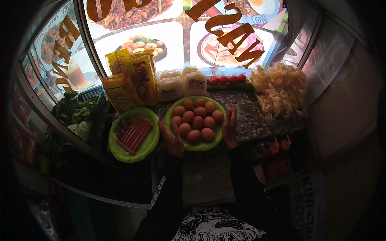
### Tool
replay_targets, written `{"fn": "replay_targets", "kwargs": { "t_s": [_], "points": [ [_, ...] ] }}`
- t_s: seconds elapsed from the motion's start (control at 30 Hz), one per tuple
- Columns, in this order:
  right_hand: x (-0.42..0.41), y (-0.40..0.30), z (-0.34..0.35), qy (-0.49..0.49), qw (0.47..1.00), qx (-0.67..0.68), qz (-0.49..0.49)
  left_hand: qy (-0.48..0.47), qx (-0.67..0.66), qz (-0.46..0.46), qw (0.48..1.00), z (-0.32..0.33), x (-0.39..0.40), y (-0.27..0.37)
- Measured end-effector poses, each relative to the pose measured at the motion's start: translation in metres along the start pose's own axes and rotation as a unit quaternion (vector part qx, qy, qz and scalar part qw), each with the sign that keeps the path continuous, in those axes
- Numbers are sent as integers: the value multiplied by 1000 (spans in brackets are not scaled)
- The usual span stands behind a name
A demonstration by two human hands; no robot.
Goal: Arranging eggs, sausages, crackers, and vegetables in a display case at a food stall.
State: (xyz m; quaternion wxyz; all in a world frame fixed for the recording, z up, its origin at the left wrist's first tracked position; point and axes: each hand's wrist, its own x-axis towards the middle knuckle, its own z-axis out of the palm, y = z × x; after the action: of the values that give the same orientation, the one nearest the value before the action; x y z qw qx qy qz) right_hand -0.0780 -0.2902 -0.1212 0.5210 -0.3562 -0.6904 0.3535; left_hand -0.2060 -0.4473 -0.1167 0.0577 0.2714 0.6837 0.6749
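Note:
A round green plastic plate [199,147] lies on the stone-chip counter with brown eggs [197,123] on it. At the plate's left side is my left hand [172,139], fingers spread and thumb by the rim. My right hand [230,128] stands upright against the right side, its fingers straight. Neither hand is closed around the rim. Left of my left hand lies a second green plate [153,132], bearing red sausages [135,134] laid side by side and small brown balls [122,128], probably meatballs.
Behind the plates stand yellow noodle packs [141,78] and white wrapped packs [195,82]. Tomatoes [232,79] line the back by the glass. Bags of pale crackers [279,87] sit at right. Leafy greens [74,111] fill the left. Orange-capped bottles [274,147] stand below the counter.

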Motion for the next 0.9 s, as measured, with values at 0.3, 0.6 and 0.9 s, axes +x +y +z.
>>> {"fn": "replay_targets", "kwargs": {
  "t_s": [0.3, 0.6, 0.9],
  "points": [
    [4, 3, 2, 6, 1000, 10, -17, 11, 44, 20, 999, 6, -10, 5],
    [-1, 0, -9, 14, 1000, 12, -10, -31, 48, 30, 998, 4, -6, 0],
    [-17, -3, -22, -13, 1000, 13, -13, -102, 180, 105, 973, -4, -17, -6]
  ]
}}
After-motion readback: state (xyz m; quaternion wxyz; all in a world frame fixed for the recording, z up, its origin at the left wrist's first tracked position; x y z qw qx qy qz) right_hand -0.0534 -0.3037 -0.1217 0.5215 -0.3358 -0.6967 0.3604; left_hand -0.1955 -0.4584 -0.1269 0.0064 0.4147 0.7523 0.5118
